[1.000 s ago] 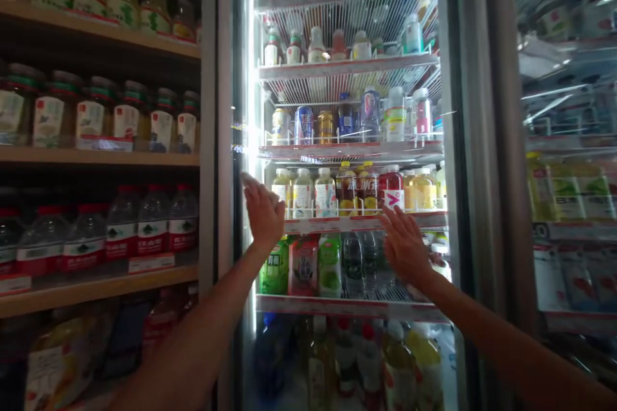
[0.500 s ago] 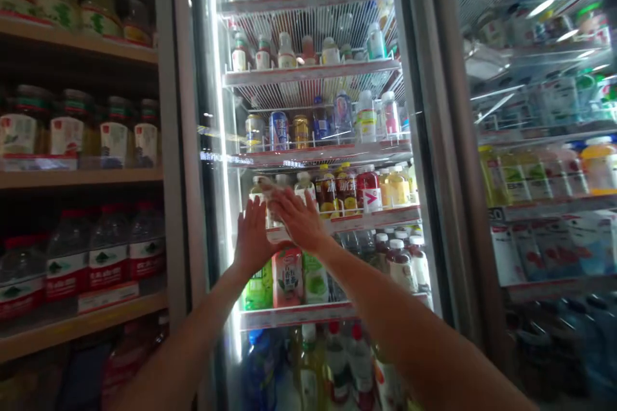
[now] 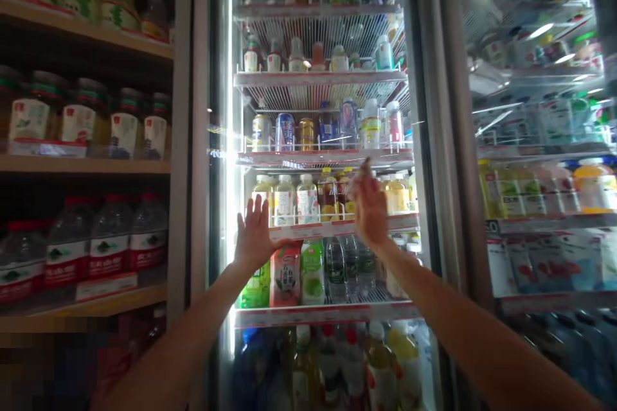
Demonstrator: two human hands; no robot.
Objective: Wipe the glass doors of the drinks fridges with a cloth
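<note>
My left hand (image 3: 253, 234) is raised in front of the lit fridge's glass door (image 3: 313, 109), fingers up and spread, palm towards the glass. Behind it are a green bottle (image 3: 255, 289) and a red-pink bottle (image 3: 285, 276). My right hand (image 3: 371, 212) is raised farther right, before the shelf of yellow-capped tea bottles (image 3: 328, 192). Its fingers are smeared by motion, with a pale blurred patch about them. Whether they hold anything thin, such as a cloth, I cannot make out.
Wooden shelves (image 3: 87, 164) with jars and red-capped water bottles (image 3: 108, 247) stand at the left. At the right is another glass-fronted fridge with drinks (image 3: 535, 183). A metal door frame (image 3: 446, 141) runs between the two fridges. More bottles (image 3: 380, 359) stand on the bottom level.
My right hand has swept right, from beside my left hand to the right part of the door. My left hand stays at nearly the same place. The view has shifted slightly.
</note>
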